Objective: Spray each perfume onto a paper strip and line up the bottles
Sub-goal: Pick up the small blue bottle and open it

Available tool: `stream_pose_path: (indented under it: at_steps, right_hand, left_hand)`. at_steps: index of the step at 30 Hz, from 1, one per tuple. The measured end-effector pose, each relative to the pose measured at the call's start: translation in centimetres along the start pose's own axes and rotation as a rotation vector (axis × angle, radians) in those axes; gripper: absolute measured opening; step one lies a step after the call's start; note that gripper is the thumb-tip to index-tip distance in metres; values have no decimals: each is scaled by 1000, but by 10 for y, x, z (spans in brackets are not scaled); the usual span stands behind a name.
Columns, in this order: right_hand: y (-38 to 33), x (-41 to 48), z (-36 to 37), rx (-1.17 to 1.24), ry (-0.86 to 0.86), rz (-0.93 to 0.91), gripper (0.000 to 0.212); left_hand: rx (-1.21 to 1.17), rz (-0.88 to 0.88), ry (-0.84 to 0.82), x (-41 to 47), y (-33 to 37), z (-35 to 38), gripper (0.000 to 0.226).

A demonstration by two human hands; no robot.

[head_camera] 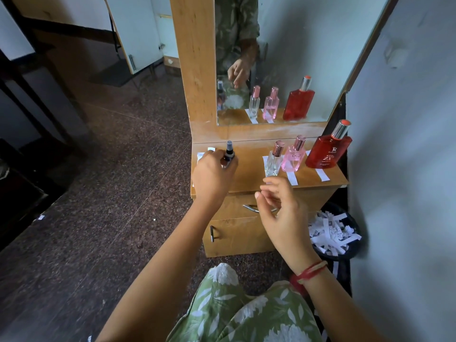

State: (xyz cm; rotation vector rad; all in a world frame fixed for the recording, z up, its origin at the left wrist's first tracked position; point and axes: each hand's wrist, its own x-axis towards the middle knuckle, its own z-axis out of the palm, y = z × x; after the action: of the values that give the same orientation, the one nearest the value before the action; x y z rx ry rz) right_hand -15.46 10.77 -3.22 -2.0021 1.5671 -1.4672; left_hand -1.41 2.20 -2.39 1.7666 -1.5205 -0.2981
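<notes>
My left hand (212, 174) grips a small dark spray bottle (229, 154) at the left end of the wooden dresser top (249, 178), with white paper strips (201, 155) just behind it. My right hand (278, 208) hovers open in front of the dresser, holding nothing. Three bottles stand in a row at the right: a clear bottle (274, 162) with a pink cap, a pink bottle (293, 157), and a large red bottle (325, 150). A paper strip (322, 174) lies in front of the red one, another strip (292, 178) in front of the pink one.
A mirror (283, 58) rises behind the bottles and reflects them. Below the top are a drawer with a metal handle (249, 207) and a cupboard door. A black bin (333, 233) full of paper strips sits at the right, against the wall.
</notes>
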Motion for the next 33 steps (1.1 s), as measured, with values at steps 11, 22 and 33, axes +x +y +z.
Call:
stream_pose_path:
  at_steps: [11,22,33]
  right_hand:
    - [-39,15,-29,510,-128,227,34]
    - [-52,-1,-39,651,-97,347,12]
    - [-66,25,-68,209,-127,150,16]
  left_hand:
    - [49,354,19,-86,39,-53,38]
    - [-46,336,50,-111,52,-61,29]
    - [-379,186,-82,-117,40,-60,28]
